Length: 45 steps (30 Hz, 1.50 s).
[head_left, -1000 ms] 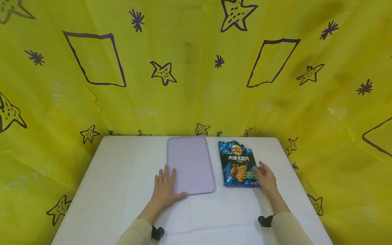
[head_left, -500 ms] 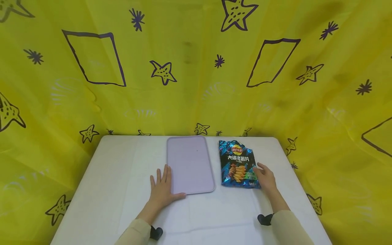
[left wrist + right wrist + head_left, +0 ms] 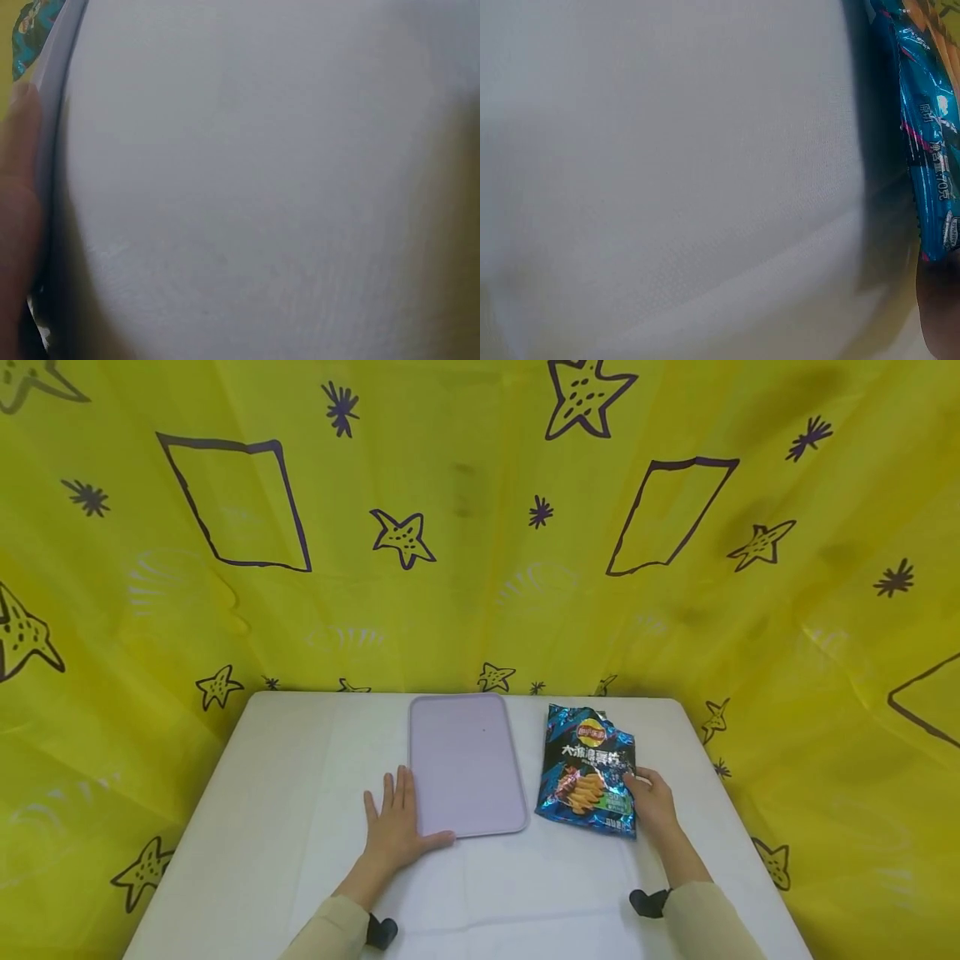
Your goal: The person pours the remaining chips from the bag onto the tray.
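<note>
A blue and black bag of potato chips (image 3: 588, 777) is at the right of the table in the head view, tilted a little. My right hand (image 3: 656, 806) pinches it by its right edge, thumb on the printed front. In the right wrist view, the bag's blue lower edge (image 3: 930, 165) shows beside part of that hand (image 3: 939, 307). Left of the bag lies a pale purple rectangular tray (image 3: 465, 760), with nothing on it. Fingers straight and spread, my left hand (image 3: 393, 828) rests at the tray's near left corner, thumb along its front edge.
Both things are on a white-covered table (image 3: 300, 802). A yellow curtain (image 3: 465, 610) printed with stars and frames hangs close behind the table and along its sides. Black wrist straps (image 3: 382, 932) show at both sleeves.
My right hand has taken hold of the bag, which has tilted and shifted slightly right and nearer. My left hand has slid slightly left, its fingertips moving off the tray's surface to its edge.
</note>
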Each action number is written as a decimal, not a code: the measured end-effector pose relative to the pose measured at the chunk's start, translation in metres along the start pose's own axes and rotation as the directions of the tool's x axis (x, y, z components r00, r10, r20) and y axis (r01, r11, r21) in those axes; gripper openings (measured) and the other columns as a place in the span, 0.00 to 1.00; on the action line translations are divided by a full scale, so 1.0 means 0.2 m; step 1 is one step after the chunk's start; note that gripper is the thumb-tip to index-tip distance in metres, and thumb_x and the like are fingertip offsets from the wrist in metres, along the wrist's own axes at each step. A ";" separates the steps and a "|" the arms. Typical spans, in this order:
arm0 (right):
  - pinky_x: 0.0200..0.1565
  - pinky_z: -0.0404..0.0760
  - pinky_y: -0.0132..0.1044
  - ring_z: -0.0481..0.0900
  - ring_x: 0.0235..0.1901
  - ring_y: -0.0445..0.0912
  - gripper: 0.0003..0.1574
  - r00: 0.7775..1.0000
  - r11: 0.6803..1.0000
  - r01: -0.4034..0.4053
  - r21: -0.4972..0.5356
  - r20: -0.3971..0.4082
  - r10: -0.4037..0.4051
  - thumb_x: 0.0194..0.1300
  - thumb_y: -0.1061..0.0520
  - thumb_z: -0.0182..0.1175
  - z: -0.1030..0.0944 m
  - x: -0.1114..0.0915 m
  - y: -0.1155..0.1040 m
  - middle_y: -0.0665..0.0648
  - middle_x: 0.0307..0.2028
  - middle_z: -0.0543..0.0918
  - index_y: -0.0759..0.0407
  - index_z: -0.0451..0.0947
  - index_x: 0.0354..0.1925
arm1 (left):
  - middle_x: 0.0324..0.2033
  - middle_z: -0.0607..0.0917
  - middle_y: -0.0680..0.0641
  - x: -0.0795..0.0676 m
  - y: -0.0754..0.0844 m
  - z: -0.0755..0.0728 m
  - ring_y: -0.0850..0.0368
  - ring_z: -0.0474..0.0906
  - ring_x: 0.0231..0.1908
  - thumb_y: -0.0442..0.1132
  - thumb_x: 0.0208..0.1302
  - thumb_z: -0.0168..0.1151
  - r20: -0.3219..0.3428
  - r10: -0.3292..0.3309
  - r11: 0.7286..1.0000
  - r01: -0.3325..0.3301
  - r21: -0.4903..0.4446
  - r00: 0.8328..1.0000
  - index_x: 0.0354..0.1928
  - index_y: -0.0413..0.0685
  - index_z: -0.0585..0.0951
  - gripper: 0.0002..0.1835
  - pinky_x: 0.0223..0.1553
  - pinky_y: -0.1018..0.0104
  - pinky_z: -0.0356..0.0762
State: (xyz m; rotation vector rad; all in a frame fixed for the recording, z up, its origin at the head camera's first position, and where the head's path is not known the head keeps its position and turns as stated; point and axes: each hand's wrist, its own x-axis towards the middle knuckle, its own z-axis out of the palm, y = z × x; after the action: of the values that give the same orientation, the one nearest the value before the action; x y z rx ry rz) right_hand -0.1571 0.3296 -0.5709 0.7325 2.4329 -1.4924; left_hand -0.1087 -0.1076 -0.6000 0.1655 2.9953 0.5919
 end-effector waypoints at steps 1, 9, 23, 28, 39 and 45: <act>0.63 0.72 0.55 0.70 0.65 0.64 0.41 1.000 1.000 0.007 0.009 0.002 -0.007 0.78 0.39 0.42 0.00 0.00 0.00 0.74 0.68 0.65 0.64 0.53 0.74 | 0.78 0.44 0.35 0.00 0.00 0.00 0.31 0.36 0.76 0.82 0.40 0.63 0.000 -0.004 1.000 0.004 0.007 1.000 0.78 0.33 0.43 0.77 0.68 0.26 0.28; 0.61 0.72 0.52 0.70 0.65 0.64 0.38 0.996 0.994 0.089 0.060 -0.013 -0.088 0.78 0.39 0.41 -0.02 -0.08 -0.06 0.74 0.69 0.66 0.63 0.55 0.72 | 0.77 0.50 0.35 0.01 -0.02 0.00 0.28 0.36 0.76 0.82 0.39 0.64 -0.015 0.026 1.000 -0.026 -0.009 1.000 0.77 0.33 0.46 0.76 0.67 0.24 0.29; 0.43 0.79 0.25 0.80 0.54 0.52 0.30 0.960 0.954 0.280 0.105 -0.050 -0.276 0.77 0.40 0.47 -0.03 -0.19 -0.27 0.68 0.62 0.77 0.58 0.64 0.65 | 0.77 0.52 0.36 0.06 -0.08 -0.02 0.30 0.35 0.76 0.82 0.41 0.63 0.009 0.084 0.996 -0.084 0.019 0.996 0.78 0.34 0.44 0.76 0.68 0.26 0.28; 0.39 0.80 0.27 0.81 0.38 0.39 0.24 0.907 0.904 0.420 0.077 -0.063 -0.416 0.76 0.45 0.52 -0.02 -0.23 -0.32 0.69 0.51 0.83 0.61 0.69 0.59 | 0.78 0.50 0.37 0.07 -0.09 -0.02 0.31 0.33 0.77 0.83 0.42 0.61 0.035 0.101 0.994 -0.103 0.030 0.994 0.78 0.35 0.43 0.76 0.68 0.26 0.27; 0.38 0.79 0.24 0.81 0.37 0.40 0.18 0.782 0.783 0.619 -0.064 -0.051 -0.622 0.75 0.51 0.56 -0.02 -0.29 -0.43 0.67 0.41 0.87 0.62 0.74 0.54 | 0.78 0.49 0.37 0.07 -0.10 0.00 0.32 0.31 0.77 0.83 0.43 0.60 0.048 0.095 0.995 -0.096 0.020 0.994 0.78 0.36 0.41 0.76 0.68 0.27 0.23; 0.34 0.79 0.22 0.83 0.31 0.44 0.14 0.674 0.677 0.719 -0.157 -0.078 -0.734 0.72 0.56 0.61 0.00 -0.30 -0.49 0.61 0.33 0.88 0.57 0.78 0.54 | 0.78 0.46 0.38 0.07 -0.09 0.01 0.33 0.30 0.77 0.83 0.43 0.60 0.035 0.090 0.996 -0.091 0.015 0.995 0.78 0.37 0.42 0.75 0.68 0.28 0.22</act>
State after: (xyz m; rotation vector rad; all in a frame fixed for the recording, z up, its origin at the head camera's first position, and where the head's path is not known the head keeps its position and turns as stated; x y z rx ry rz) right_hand -0.1543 0.2758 -0.4698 -0.2536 3.0849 -1.5216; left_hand -0.1238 -0.1223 -0.6098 0.3106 2.9730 0.5659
